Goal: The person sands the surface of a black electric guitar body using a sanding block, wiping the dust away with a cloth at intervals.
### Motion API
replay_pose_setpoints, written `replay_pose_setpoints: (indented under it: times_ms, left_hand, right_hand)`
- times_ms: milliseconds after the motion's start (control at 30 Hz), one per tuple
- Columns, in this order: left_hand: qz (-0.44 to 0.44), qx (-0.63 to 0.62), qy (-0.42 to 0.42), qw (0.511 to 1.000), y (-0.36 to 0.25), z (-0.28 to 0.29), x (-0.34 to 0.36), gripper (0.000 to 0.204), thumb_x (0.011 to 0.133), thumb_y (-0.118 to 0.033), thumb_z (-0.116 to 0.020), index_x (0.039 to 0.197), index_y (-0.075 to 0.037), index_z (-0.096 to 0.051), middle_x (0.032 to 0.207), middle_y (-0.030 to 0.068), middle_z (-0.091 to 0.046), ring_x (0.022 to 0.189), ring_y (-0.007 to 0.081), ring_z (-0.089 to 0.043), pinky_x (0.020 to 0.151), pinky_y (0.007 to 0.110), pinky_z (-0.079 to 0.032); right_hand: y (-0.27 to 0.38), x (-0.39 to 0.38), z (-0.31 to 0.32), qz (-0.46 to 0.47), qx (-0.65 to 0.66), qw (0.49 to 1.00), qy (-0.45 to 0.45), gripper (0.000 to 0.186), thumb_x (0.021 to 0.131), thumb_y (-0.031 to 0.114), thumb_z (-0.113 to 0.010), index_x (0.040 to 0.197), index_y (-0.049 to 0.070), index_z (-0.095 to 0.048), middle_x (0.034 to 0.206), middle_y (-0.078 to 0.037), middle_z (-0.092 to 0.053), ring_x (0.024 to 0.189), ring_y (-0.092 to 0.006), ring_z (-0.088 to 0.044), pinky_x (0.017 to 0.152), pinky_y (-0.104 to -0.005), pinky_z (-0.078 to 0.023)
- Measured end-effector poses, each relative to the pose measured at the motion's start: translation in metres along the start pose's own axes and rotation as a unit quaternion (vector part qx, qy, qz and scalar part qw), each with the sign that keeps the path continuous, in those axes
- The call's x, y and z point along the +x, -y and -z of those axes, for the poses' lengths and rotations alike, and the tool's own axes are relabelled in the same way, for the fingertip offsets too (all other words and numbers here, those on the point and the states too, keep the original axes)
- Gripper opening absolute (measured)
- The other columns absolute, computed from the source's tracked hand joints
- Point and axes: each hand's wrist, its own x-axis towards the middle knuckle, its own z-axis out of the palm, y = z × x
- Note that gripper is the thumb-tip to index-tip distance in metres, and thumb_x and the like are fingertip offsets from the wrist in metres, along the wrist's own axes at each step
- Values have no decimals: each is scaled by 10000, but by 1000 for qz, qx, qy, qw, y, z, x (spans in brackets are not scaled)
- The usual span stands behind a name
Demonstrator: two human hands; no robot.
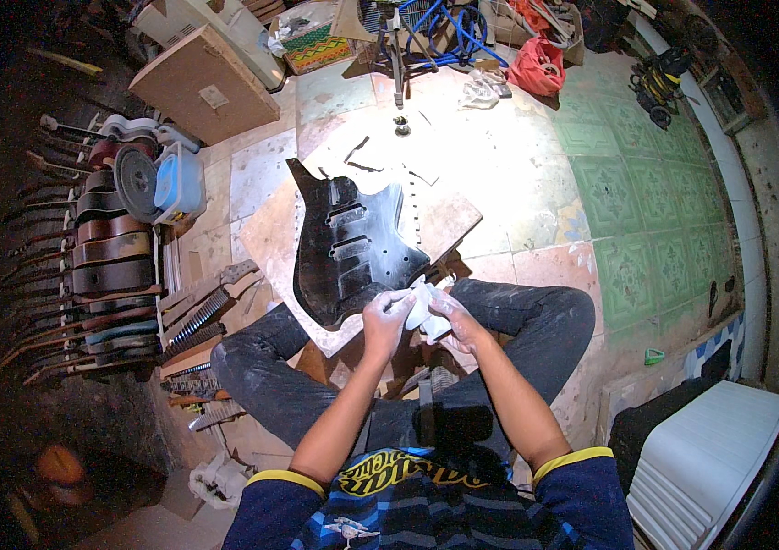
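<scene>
Between my two hands is a crumpled white piece of cloth or paper (422, 310), just over the near right edge of a black electric guitar body (367, 273). My left hand (387, 319) pinches its left side, fingers closed. My right hand (455, 323) grips its right side, fingers curled round it. White dust coats both hands. The guitar body lies flat in front of my crossed legs, its cut-outs facing up and its pointed horn away from me. Under it is a pale board (268, 225).
Several guitars (115, 247) stand in a row at left, beside a blue plastic container (179, 183). Hand tools (211, 316) lie by my left knee. A wooden panel (202, 87), blue hose (463, 37) and red bag (536, 69) are at the back. A white ribbed unit (710, 458) stands near right.
</scene>
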Motion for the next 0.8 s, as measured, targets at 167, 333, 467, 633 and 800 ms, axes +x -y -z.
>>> replay_pose_setpoints:
  times_ms: [167, 333, 467, 633, 800]
  left_hand:
    - [6, -9, -12, 1000, 2, -1, -3, 253, 916, -176, -766, 1051, 38, -760, 947, 95, -761, 847, 122, -662, 776, 290, -526]
    - [-4, 0, -3, 1000, -4, 2, -2, 253, 909, -177, -766, 1054, 31, -762, 950, 110, -757, 862, 151, -674, 803, 306, -524]
    - [-10, 19, 6, 1000, -7, 5, -1, 245, 899, -176, -772, 1054, 14, -769, 947, 120, -749, 870, 166, -678, 804, 313, -521]
    - [-11, 34, 9, 999, -10, 6, -1, 247, 896, -174, -777, 1062, 9, -773, 946, 119, -749, 862, 163, -677, 798, 311, -520]
    - [-23, 20, 10, 999, -9, 5, 0, 247, 896, -170, -778, 1071, 5, -776, 945, 109, -749, 859, 159, -674, 800, 304, -520]
  right_hand:
    - [2, -1, -5, -5, -21, 1000, -22, 514, 985, 401, -650, 1369, 94, -500, 1060, -41, -644, 841, -151, -664, 508, -345, -565]
    - [-2, 3, 4, -21, 12, 1000, -3, 532, 1021, 387, -592, 1431, 71, -473, 1056, -67, -675, 770, -138, -695, 504, -315, -595]
    - [-2, 3, 3, -22, 21, 1000, 7, 512, 1033, 393, -571, 1421, 73, -479, 1017, -67, -682, 725, -146, -694, 499, -316, -593]
    - [0, 1, 0, -29, -3, 1000, 6, 459, 1012, 453, -575, 1304, 102, -528, 967, -38, -654, 747, -157, -666, 510, -361, -578]
    - [-1, 2, 3, -50, 4, 999, 1, 455, 1023, 464, -553, 1304, 108, -531, 966, -38, -678, 739, -157, -683, 508, -355, -574]
